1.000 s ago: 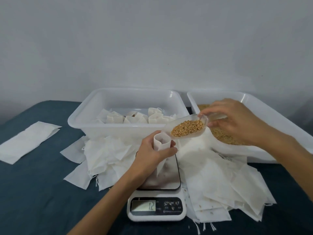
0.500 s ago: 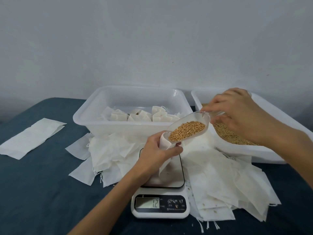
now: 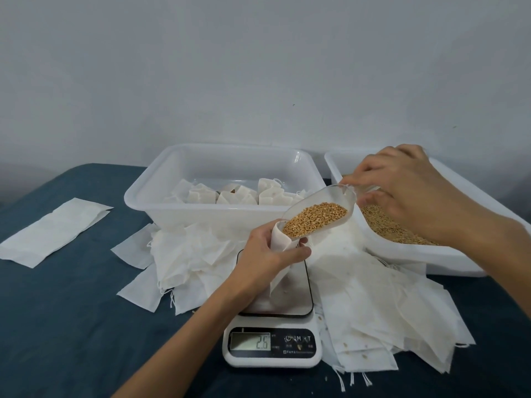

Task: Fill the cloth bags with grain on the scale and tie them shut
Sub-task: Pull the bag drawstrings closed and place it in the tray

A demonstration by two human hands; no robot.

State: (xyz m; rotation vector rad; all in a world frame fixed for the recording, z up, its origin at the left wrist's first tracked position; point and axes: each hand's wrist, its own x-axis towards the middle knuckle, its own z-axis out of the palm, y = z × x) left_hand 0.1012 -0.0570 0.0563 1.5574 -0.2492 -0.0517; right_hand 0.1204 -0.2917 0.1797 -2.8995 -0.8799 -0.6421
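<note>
My left hand (image 3: 268, 254) holds a small white cloth bag (image 3: 278, 239) upright on the platform of the white kitchen scale (image 3: 273, 344), its mouth held wide. My right hand (image 3: 402, 193) grips the handle of a clear plastic scoop (image 3: 321, 216) full of golden grain. The scoop is tilted down to the left and its tip rests in the bag's mouth. The scale's display reads 2.6. The lower part of the bag is hidden behind my left hand.
A white tub (image 3: 224, 216) behind the scale holds several tied bags. A second white tub (image 3: 408, 254) at the right holds loose grain. Empty cloth bags lie heaped left (image 3: 184, 262) and right (image 3: 382, 311) of the scale. A flat white cloth (image 3: 54, 231) lies far left.
The scoop has come down and left from above the bag until its tip sits in the bag's mouth, tilted more steeply. The display went from 1.2 to 2.6.
</note>
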